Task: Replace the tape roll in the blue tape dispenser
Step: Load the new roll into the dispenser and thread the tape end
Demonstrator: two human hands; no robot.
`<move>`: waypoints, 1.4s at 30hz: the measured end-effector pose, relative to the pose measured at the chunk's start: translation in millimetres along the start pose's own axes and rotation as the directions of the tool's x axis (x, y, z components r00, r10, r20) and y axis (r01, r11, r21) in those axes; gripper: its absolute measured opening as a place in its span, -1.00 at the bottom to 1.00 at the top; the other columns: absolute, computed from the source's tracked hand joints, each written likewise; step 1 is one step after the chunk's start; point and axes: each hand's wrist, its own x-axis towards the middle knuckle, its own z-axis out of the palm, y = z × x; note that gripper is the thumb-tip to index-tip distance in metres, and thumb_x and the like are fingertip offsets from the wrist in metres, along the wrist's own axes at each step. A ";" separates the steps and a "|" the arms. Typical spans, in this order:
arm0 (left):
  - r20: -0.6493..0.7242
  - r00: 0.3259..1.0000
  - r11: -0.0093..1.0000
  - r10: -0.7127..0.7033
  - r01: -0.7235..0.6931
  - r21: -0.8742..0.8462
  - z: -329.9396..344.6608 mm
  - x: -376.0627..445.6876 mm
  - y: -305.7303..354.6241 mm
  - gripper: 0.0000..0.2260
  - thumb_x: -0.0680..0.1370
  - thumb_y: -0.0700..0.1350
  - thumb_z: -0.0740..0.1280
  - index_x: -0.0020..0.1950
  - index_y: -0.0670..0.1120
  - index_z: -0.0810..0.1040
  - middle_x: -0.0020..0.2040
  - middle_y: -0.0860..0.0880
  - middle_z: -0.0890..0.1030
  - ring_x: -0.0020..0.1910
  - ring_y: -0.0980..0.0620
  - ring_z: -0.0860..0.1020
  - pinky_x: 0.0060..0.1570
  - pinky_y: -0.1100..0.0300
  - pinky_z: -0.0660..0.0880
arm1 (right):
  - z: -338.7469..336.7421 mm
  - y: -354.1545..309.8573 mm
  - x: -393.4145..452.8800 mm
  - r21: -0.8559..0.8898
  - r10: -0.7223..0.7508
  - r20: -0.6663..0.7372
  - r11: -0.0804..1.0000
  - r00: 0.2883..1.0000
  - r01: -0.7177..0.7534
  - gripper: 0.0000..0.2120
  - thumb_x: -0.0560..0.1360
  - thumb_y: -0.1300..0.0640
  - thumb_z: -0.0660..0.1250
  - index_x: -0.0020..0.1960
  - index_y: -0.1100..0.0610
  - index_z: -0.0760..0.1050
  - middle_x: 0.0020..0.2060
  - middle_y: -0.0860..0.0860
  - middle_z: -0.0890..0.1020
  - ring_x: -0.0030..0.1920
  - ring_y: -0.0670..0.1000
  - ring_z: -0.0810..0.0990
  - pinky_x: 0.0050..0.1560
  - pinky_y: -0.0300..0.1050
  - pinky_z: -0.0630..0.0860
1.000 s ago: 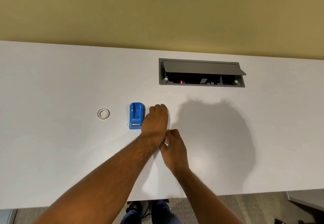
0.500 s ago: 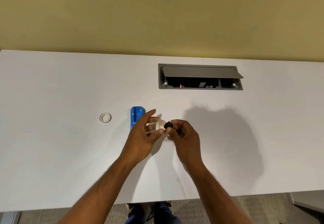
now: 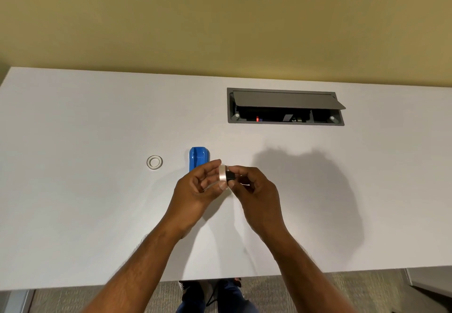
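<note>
Head view — left hand [image 3: 195, 190] now pinches tape roll [image 3: 222, 176]; right hand [image 3: 254, 188] presses black core [image 3: 230, 176] against it.

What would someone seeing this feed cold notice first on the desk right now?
Probably the two hands meeting at centre over the white desk: the left hand pinches a clear tape roll, and the right hand holds a small black core against it. Just behind the left fingers sits the blue tape dispenser, with a second tape ring lying flat to its left.
</note>
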 end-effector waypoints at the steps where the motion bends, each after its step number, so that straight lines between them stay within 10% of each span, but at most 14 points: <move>1: 0.006 1.000 1.000 -0.004 0.004 -0.002 -1.4 0.1 -0.2 -0.45 0.38 0.01 0.53 0.37 0.07 0.57 0.21 0.12 0.70 0.23 0.09 0.65 0.28 0.13 0.54 | 0.5 -0.4 0.7 -0.005 -0.003 0.001 1.000 1.000 0.003 -0.67 0.54 0.24 0.42 0.07 -0.22 0.61 -0.01 -0.28 0.69 0.04 -0.17 0.65 0.00 -0.40 0.53; 23: 0.014 1.000 0.998 0.002 -0.001 -0.069 -14.1 2.2 6.2 -0.59 0.38 -0.11 0.56 0.23 0.02 0.67 0.09 0.00 0.76 0.10 0.01 0.72 0.05 0.32 0.60 | 8.6 0.7 8.8 -0.168 -0.054 0.025 0.984 0.998 0.057 -0.83 0.51 0.13 0.49 0.06 -0.10 0.68 -0.12 -0.26 0.71 -0.05 -0.23 0.67 -0.04 -0.43 0.53; 42: -0.037 0.999 1.000 -0.031 0.031 0.005 -24.5 7.9 -2.9 -0.57 0.45 -0.20 0.56 0.28 0.09 0.63 0.07 -0.09 0.73 0.12 0.04 0.70 0.26 0.22 0.56 | 21.1 -3.4 17.8 -0.031 0.040 0.029 0.999 0.999 -0.039 -0.75 0.53 0.20 0.45 -0.04 -0.18 0.61 -0.07 -0.18 0.71 -0.06 -0.17 0.70 -0.10 -0.40 0.53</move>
